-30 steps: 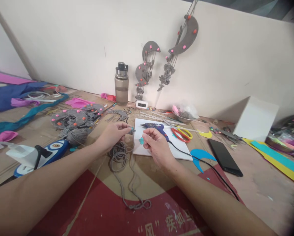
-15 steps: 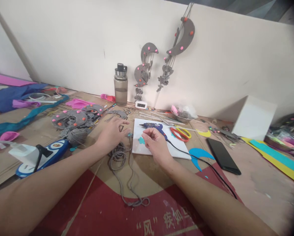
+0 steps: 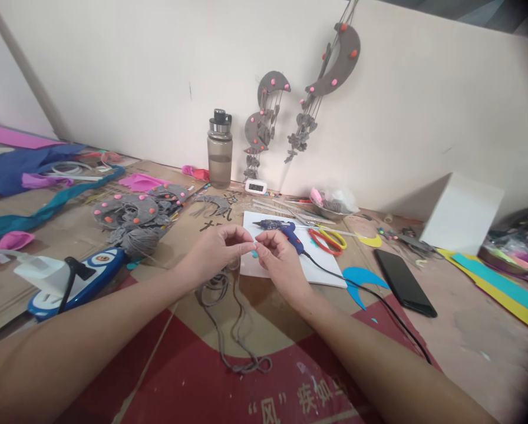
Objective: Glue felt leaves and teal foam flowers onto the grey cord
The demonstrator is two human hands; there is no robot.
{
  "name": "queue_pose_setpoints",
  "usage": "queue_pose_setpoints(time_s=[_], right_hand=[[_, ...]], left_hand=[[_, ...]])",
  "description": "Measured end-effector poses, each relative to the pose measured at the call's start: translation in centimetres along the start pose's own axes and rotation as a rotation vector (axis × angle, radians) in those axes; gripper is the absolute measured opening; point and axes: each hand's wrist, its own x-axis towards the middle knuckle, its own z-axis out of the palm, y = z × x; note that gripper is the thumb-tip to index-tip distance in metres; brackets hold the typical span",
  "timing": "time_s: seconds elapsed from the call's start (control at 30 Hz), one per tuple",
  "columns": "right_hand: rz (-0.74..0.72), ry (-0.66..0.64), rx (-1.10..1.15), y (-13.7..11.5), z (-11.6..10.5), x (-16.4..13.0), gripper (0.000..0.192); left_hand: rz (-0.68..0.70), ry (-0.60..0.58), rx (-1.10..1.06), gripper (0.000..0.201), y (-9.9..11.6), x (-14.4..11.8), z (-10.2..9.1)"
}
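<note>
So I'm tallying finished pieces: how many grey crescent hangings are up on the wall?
3: a large crescent hanging highest at right, an upper small crescent left of it, and a lower small crescent just beneath that. More grey moons lie heaped on the table, some possibly hidden.

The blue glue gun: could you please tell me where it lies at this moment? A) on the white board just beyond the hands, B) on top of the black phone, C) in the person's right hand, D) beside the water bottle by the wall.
A: the blue glue gun rests on the white board, just beyond the right hand, which does not touch it.
</note>
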Motion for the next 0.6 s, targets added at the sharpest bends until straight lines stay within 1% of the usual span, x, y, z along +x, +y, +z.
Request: queue_pose_setpoints(time_s=[0.13, 0.33, 0.5, 0.6], right_hand=[[0.001, 0.000, 0.005, 0.08, 0.01, -0.01, 0.020], [-0.033, 0.017, -0.059, 0.17, -0.05, -0.02, 0.017], [-0.048, 0.008, -0.068, 0.21, 0.01, -0.18, 0.014], [-0.044, -0.012, -0.064, 0.26, 0.03, -0.20, 0.013]], left_hand=[[0.010, -0.007, 0.014, 0.020, 0.01, -0.11, -0.06], [0.013, -0.011, 0.051, 0.021, 0.24, -0.25, 0.03], [0.025, 0.001, 0.077, 0.019, 0.14, -0.29, 0.10], [0.032, -0.018, 0.101, 0.018, 0.09, -0.28, 0.06]])
